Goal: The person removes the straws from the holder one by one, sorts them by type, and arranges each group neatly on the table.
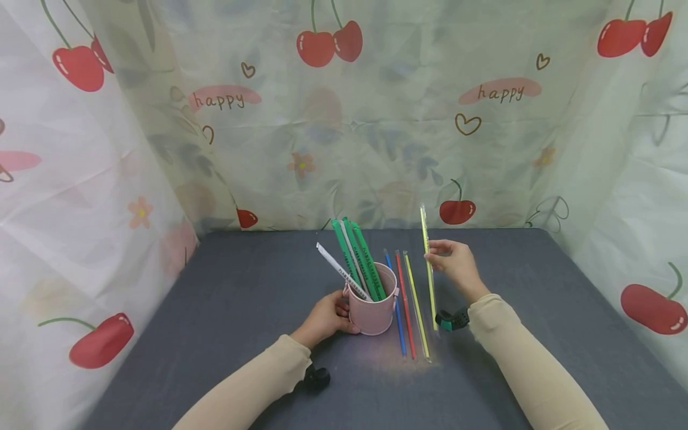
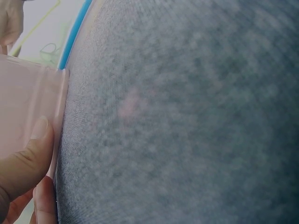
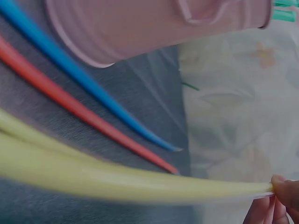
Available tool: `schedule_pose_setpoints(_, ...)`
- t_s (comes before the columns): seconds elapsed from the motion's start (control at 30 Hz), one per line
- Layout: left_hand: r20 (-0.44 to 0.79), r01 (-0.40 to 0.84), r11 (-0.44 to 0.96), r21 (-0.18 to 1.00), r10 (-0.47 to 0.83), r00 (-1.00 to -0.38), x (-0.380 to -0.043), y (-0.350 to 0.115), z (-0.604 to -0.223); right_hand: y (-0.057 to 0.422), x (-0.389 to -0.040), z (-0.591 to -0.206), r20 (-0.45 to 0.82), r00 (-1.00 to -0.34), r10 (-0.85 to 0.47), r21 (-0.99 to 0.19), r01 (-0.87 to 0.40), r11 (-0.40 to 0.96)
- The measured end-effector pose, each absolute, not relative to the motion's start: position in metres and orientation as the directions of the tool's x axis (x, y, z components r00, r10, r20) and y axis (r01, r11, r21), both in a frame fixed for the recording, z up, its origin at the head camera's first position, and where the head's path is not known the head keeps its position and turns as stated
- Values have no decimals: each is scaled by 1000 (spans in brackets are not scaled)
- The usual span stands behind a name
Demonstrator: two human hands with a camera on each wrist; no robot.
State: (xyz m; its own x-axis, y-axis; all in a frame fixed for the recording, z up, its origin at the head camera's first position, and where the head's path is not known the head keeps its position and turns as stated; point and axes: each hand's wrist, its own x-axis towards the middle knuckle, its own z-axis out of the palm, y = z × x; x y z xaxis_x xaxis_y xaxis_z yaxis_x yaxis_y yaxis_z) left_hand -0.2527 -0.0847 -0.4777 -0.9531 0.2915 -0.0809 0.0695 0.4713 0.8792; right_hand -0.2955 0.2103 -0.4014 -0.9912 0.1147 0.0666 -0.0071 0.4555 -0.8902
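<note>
A pale printed curtain (image 1: 355,119), patterned with red cherries, hearts and the word "happy", hangs behind and to both sides of the dark table (image 1: 258,286). Two cream sleeves (image 1: 269,376) reach in from the near edge, one for each arm. Upright near the middle of the table stands a pink bucket (image 1: 371,316), with the left hand (image 1: 324,316) at its left side, the thumb and fingers gripping its wall low down. Across from it, the right hand (image 1: 457,266) pinches an upper yellow stick (image 1: 432,292) between thumb and fingers, to the right of the others; whether its lower end touches the table I cannot tell. Just right of the bucket, three more sticks lie roughly side by side — a blue stick (image 1: 400,334) nearest it, then a red stick (image 1: 407,304), then a lower yellow stick (image 1: 416,304). Inside the bucket lean several green sticks (image 1: 368,257) with dark print, and a white stick (image 1: 340,267) tilts out leftward over the rim. Smallest is the black wrist device (image 1: 317,378) beside the left cuff.
</note>
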Motion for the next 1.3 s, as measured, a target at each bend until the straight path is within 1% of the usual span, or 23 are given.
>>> schedule_pose_setpoints(0.2,-74,77,468,880,297,-952,-253,-85,-477,210,-297,-412,27,-994,102,-860,29,509)
schedule_pose_setpoints(0.4,-77,74,466,882,297,-952,-253,-85,-477,212,-300,-425,-17,-996,85,-847,60,527)
schedule_pose_setpoints(0.87,-70,86,486,870,294,-953,-253,-85,-477,209,-301,-441,-133,-989,68,-844,148,515)
schedule_pose_setpoints(1.3,-74,80,478,875,294,-953,-253,-85,-477,208,-303,-448,-206,-977,52,-830,203,519)
